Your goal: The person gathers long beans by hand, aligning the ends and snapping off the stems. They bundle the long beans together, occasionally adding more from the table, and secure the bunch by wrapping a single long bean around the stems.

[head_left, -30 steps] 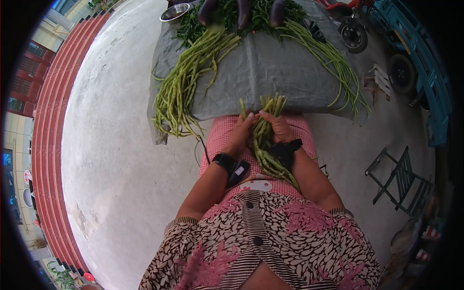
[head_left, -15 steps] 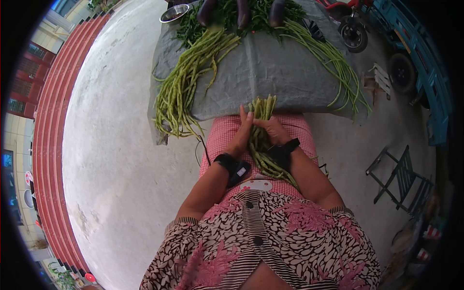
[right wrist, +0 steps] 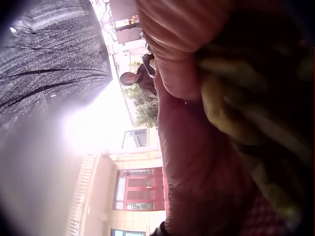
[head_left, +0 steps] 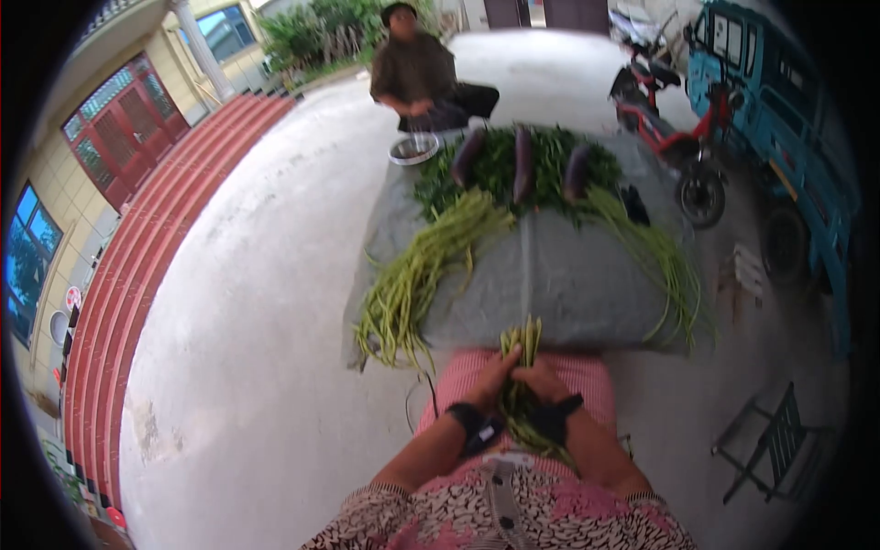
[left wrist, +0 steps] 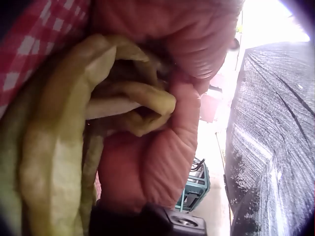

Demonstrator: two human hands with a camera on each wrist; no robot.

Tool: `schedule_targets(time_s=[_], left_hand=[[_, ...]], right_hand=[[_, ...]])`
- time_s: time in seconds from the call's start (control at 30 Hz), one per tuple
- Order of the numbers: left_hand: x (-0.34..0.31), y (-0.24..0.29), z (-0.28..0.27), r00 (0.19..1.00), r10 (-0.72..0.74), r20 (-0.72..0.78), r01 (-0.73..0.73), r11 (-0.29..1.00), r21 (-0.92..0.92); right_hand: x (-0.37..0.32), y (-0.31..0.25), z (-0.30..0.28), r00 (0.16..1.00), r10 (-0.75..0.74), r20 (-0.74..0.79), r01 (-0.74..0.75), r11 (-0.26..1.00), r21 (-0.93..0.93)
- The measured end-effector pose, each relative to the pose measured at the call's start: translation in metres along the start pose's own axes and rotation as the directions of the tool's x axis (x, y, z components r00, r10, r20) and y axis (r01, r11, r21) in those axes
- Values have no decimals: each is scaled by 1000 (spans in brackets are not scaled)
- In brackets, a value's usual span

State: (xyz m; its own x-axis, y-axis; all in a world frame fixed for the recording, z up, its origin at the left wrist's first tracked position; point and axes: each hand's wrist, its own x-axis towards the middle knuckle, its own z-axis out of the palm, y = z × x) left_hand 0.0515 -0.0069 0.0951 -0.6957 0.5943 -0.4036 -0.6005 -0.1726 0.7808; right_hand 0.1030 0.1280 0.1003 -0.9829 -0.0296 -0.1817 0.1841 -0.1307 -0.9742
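Over the lap, both hands close around one bunch of long beans (head_left: pixel 520 403). My left hand (head_left: pixel 495 376) grips it from the left, just below the upright tips, with the thumb up along them. From the other side my right hand (head_left: pixel 543 380) holds the same bunch, its fingers wrapped against the beans. The lower ends bend down towards the waist. Up close in the left wrist view, folded beans (left wrist: pixel 54 147) run into the hand (left wrist: pixel 167 162). In the right wrist view the beans (right wrist: pixel 226 113) are dark beside the palm (right wrist: pixel 187 142).
A grey-covered table (head_left: pixel 495 302) stands ahead. On it lie a pile of long beans (head_left: pixel 417 275), thinner green beans (head_left: pixel 665 266), leafy greens (head_left: pixel 550 160), several eggplants (head_left: pixel 523 165) and a metal bowl (head_left: pixel 414 148). A person (head_left: pixel 417 73) sits beyond. A folding stool (head_left: pixel 779 435) stands right.
The left hand has brought a separate bean against the bunch, and the hands have drawn together around it. The head view has tilted up, bringing the seated person into sight.
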Motion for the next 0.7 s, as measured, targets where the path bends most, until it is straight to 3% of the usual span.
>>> schedule_targets(time_s=[0.1, 0.23, 0.33, 0.53, 0.63, 0.7], left_hand=[[4, -4, -4, 994, 103, -18, -101, 989, 111], [0, -2, -2, 997, 72, 33, -72, 997, -7], [3, -7, -6, 989, 129, 70, -120, 986, -116], [-4, -4, -3, 984, 179, 23, -178, 983, -50], [-10, 5, -1, 991, 115, 72, -110, 991, -73], [-9, 3, -1, 984, 142, 104, -150, 986, 69]], right_hand=[[5, 15, -1, 1000, 9, 7, -10, 996, 84], [0, 8, 4, 998, 50, 43, -59, 968, 242], [2, 14, 8, 997, -52, 50, 40, 974, 222], [-2, 4, 11, 985, -101, 138, 77, 983, 169], [0, 8, 12, 984, -116, 136, 93, 982, 164], [2, 15, 11, 991, -93, 99, 100, 993, -64]])
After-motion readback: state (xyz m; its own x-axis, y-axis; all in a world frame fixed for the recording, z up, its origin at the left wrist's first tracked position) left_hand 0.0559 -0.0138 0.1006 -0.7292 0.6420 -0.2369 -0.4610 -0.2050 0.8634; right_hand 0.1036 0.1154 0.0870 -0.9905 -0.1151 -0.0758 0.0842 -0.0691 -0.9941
